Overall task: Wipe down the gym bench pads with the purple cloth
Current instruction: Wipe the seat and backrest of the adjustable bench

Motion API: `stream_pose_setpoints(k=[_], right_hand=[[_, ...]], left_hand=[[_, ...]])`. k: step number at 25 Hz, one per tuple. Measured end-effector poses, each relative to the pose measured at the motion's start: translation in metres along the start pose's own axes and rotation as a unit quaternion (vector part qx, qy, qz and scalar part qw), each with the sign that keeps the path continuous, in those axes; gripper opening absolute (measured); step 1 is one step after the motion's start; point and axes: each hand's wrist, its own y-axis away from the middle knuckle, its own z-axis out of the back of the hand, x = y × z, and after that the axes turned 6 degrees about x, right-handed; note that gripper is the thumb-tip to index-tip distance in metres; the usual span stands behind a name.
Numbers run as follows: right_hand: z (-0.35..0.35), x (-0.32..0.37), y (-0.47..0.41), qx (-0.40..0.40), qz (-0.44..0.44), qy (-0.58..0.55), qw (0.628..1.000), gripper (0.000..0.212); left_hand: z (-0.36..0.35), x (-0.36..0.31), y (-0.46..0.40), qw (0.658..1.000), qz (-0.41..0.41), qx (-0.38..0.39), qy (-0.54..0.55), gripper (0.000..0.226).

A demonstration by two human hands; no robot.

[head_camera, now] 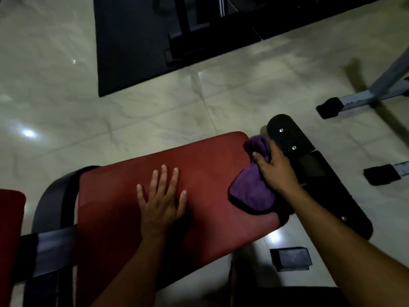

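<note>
Red vinyl covers the big bench pad (199,185) in the middle of the view, and the left hand (160,202) lies flat on it with its fingers (163,173) straight and spread apart, holding nothing. The right hand (276,171) is at the pad's right edge, its fingers curled and clamped on the purple cloth (252,191). The cloth is bunched up; its lower part rests on the red pad's right end and its upper part pokes out above the thumb, just beside a black padded piece (287,138) with small metal studs. A second red pad (10,229) shows at the left edge, apart from the first, with grey frame bars (53,244) between them. A black mat (132,52) lies on the pale tiled floor (66,118) farther away, and a grey metal stand (376,94) with black feet is at the right.
</note>
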Motion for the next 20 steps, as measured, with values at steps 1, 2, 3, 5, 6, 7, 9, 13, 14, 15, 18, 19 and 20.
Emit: stream_pose_setpoints(k=[1, 2, 3, 5, 6, 7, 9, 13, 14, 15, 18, 19, 20], right_hand=[[0.000, 0.002, -0.016, 0.000, 0.003, -0.013, 1.000, 0.036], [-0.002, 0.006, -0.033, 0.000, 0.010, -0.012, 1.000, 0.034], [-0.005, 0.010, -0.048, 0.002, 0.021, 0.001, 1.000, 0.035], [-0.010, 0.021, -0.075, 0.013, 0.046, 0.021, 0.999, 0.031], [-0.012, 0.026, -0.088, 0.022, 0.061, 0.036, 0.997, 0.028], [-0.012, 0.034, -0.101, 0.048, 0.069, 0.066, 0.994, 0.028], [-0.010, 0.055, -0.127, 0.155, 0.037, 0.165, 0.973, 0.029], [-0.059, 0.109, -0.162, 0.316, 0.004, 0.356, 0.879, 0.039], [-0.086, 0.122, -0.159, 0.335, 0.040, 0.370, 0.865, 0.039], [-0.112, 0.133, -0.152, 0.348, 0.073, 0.367, 0.860, 0.039], [-0.152, 0.148, -0.131, 0.345, 0.147, 0.343, 0.861, 0.034], [-0.146, 0.145, -0.129, 0.336, 0.170, 0.333, 0.865, 0.032], [-0.133, 0.138, -0.130, 0.329, 0.189, 0.325, 0.866, 0.029]], left_hand=[[-0.002, 0.000, 0.002, 1.000, -0.007, -0.011, -0.004, 0.066], [-0.003, 0.001, 0.005, 1.000, -0.010, -0.027, -0.007, 0.066], [-0.005, 0.001, 0.005, 0.999, -0.010, -0.044, -0.013, 0.066], [-0.007, 0.000, 0.001, 0.999, -0.007, -0.048, -0.006, 0.066], [-0.006, -0.001, 0.000, 0.999, -0.004, -0.042, -0.004, 0.066], [-0.004, -0.002, 0.001, 0.999, -0.001, -0.035, -0.003, 0.067], [-0.002, -0.004, 0.003, 1.000, -0.002, -0.019, 0.002, 0.068], [0.002, -0.003, 0.003, 1.000, -0.002, -0.021, -0.002, 0.066], [0.002, -0.002, 0.004, 1.000, -0.003, -0.023, -0.001, 0.065], [0.003, -0.003, 0.005, 1.000, -0.004, -0.025, 0.004, 0.065], [0.007, -0.005, 0.006, 1.000, -0.006, -0.024, 0.017, 0.063], [0.007, -0.005, 0.005, 1.000, -0.005, -0.023, 0.017, 0.062], [0.007, -0.004, 0.004, 1.000, -0.003, -0.022, 0.019, 0.062]])
